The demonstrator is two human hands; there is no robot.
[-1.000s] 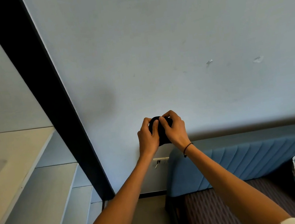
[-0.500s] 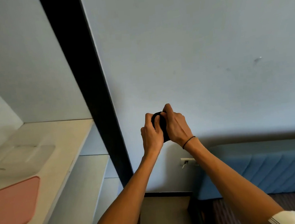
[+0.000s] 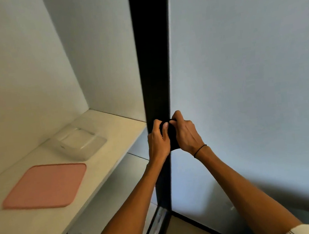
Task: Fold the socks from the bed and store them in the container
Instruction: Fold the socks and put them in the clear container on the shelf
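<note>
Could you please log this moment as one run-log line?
left hand: holding dark sock | right hand: holding it too | clear container: on shelf

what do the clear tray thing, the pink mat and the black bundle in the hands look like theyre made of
Clear container: probably see-through plastic, glossy, since the shelf shows through it and its edges catch light.
Pink mat: flat, matte, rounded corners; perhaps silicone, felt or plastic, I cannot tell which.
Black sock bundle: soft dark fabric, bunched between the left hand and right hand; its weave is not visible.

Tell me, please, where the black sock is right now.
In the head view, the black sock sits mid-frame, clasped between left hand and right hand.
</note>
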